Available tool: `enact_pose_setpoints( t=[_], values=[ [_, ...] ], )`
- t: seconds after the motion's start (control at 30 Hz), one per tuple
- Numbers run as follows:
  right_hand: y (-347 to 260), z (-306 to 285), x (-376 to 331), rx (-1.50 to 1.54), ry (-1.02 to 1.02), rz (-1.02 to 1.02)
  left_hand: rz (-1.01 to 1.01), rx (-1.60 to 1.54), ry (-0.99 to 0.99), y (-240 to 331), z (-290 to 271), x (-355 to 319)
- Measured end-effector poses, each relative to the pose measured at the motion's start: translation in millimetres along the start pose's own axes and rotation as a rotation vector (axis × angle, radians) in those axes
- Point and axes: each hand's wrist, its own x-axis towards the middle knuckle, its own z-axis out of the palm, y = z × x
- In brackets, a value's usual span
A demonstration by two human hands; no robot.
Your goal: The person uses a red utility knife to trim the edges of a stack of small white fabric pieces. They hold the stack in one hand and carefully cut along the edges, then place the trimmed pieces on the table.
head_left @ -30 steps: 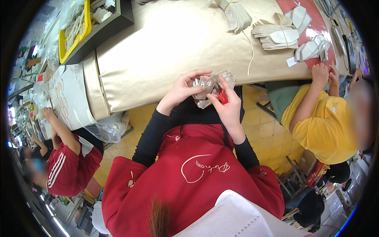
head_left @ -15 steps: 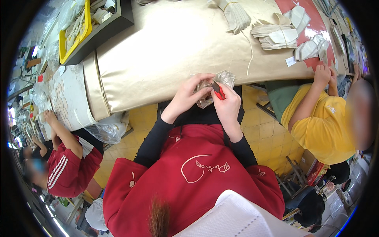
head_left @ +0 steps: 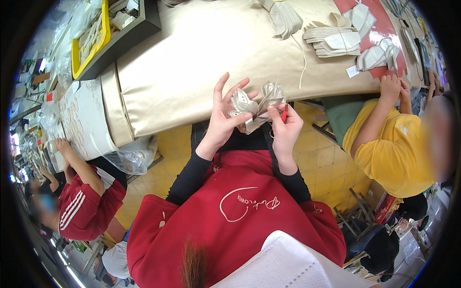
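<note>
A fanned bundle of shiny beige cut pieces (head_left: 244, 102), several layers thick, is held over my lap at the table's near edge. My left hand (head_left: 222, 117) grips its left side, the thumb pressed on the pieces while some fingers stretch upward. On the other side, my right hand (head_left: 287, 129) pinches the bundle with thumb and fingertips. Tucked in that same hand are red-handled snips (head_left: 284, 113); only a bit of the red handle shows, and the blades are hidden. The pieces spread apart into two clumps between my hands.
A gold-covered table (head_left: 192, 62) lies ahead. Banded stacks of beige pieces (head_left: 331, 41) sit at the far right, near a loose cord (head_left: 302, 67). A yellow tray (head_left: 106, 29) stands at the far left. People sit close by, a yellow-shirted person (head_left: 389, 144) on the right.
The snips' blades, visible over the bundle before, have turned out of sight into my right hand. My left fingers have opened upward, and the bundle is spread wider.
</note>
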Motion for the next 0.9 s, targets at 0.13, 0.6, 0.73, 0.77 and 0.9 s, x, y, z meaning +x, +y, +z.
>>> enact_pose_setpoints(
  t=[0.13,0.6,0.73,0.77,0.9],
  values=[
    [-18.7,-2.5,1.0,0.144,-0.011,0.097,0.04,-0.224,-0.111,2.1,2.7,-1.0],
    [-21.0,4.2,3.9,0.141,-0.012,0.17,-0.02,0.579,-0.134,7.4,-0.3,9.8],
    [-20.5,1.2,5.5,0.169,-0.049,0.183,-0.083,0.276,0.045,8.1,3.0,12.8],
    [-20.9,-1.3,5.4,0.185,-0.052,0.19,-0.091,0.182,0.093,9.1,3.6,13.5],
    [-20.2,-4.8,2.7,0.085,-0.088,0.099,-0.125,0.423,0.014,18.8,3.4,12.1]
  ],
)
